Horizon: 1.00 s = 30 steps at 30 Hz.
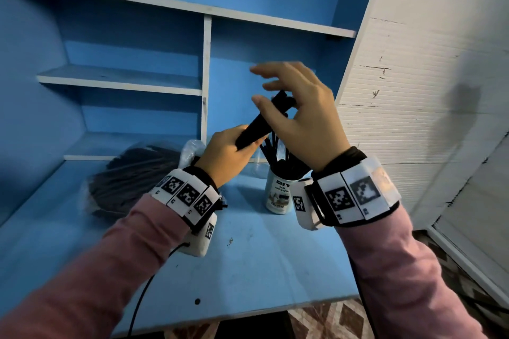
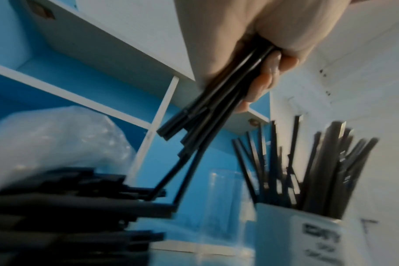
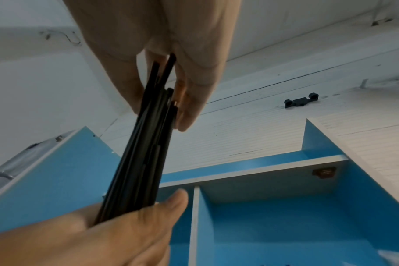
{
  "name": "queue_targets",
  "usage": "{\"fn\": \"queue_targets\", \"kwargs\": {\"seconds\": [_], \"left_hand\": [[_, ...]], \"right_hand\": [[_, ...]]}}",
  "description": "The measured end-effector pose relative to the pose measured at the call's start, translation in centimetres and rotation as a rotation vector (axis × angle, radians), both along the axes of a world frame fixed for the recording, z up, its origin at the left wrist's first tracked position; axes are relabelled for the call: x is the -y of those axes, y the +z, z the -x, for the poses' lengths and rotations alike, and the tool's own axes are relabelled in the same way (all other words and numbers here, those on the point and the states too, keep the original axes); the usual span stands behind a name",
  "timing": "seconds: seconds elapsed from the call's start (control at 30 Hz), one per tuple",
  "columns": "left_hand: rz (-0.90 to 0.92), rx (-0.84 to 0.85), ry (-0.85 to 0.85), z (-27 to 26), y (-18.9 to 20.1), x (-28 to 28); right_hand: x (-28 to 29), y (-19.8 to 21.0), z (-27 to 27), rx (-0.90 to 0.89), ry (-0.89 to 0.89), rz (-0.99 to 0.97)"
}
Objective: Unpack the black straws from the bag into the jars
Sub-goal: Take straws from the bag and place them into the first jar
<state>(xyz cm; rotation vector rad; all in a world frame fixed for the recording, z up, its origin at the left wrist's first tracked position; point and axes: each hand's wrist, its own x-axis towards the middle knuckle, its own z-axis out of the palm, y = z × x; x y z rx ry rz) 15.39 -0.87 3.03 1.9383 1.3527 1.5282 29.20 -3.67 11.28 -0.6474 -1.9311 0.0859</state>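
My left hand grips the lower part of a bundle of black straws, tilted up to the right above the desk. My right hand pinches the bundle's upper end between thumb and fingers, its other fingers spread; the right wrist view shows this pinch on the straws. Just below stands a white labelled jar holding several black straws. Behind it is a clear jar. The clear plastic bag, full of black straws, lies on the desk at the left.
The blue desk top has blue shelving with white edges behind it. A white panelled wall closes the right side. A black cable hangs off the front edge of the desk.
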Motion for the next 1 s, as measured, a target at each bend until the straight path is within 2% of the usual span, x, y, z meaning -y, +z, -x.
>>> {"fn": "queue_targets", "kwargs": {"seconds": [0.13,0.23,0.3,0.37,0.47,0.67,0.77,0.87,0.93,1.0], "left_hand": [[0.09,0.162,-0.196,-1.1,0.1,0.0],[0.206,0.293,-0.389,-2.1,-0.4,0.4],[0.276,0.308,-0.456,-2.5,-1.0,0.9],[0.327,0.297,-0.495,-2.6,-1.9,1.2],[0.36,0.185,-0.504,-2.0,-3.5,1.0],[0.494,0.081,-0.485,-0.9,-5.9,0.6],[0.501,0.075,-0.486,-0.7,-5.9,0.5],[0.509,0.089,-0.503,-0.7,-5.8,0.5],[0.51,0.051,-0.51,-0.6,-5.8,0.6],[0.525,-0.013,-0.526,-0.5,-5.9,0.6]], "right_hand": [[0.6,0.7,0.6,-0.165,0.131,0.05],[0.2,0.2,0.9,-0.16,0.131,0.045],[-0.4,-0.7,0.9,-0.141,0.107,0.048],[-1.0,-2.0,0.9,-0.12,0.065,0.055],[-1.7,-4.2,0.6,-0.06,-0.003,0.072],[-2.3,-7.6,0.3,0.193,-0.042,0.166],[-2.5,-7.7,0.1,0.132,-0.029,0.131],[-2.6,-8.0,0.0,0.196,-0.005,0.137],[-2.5,-8.3,0.0,0.232,0.005,0.171],[-2.5,-8.5,0.0,0.194,0.005,0.147]]}}
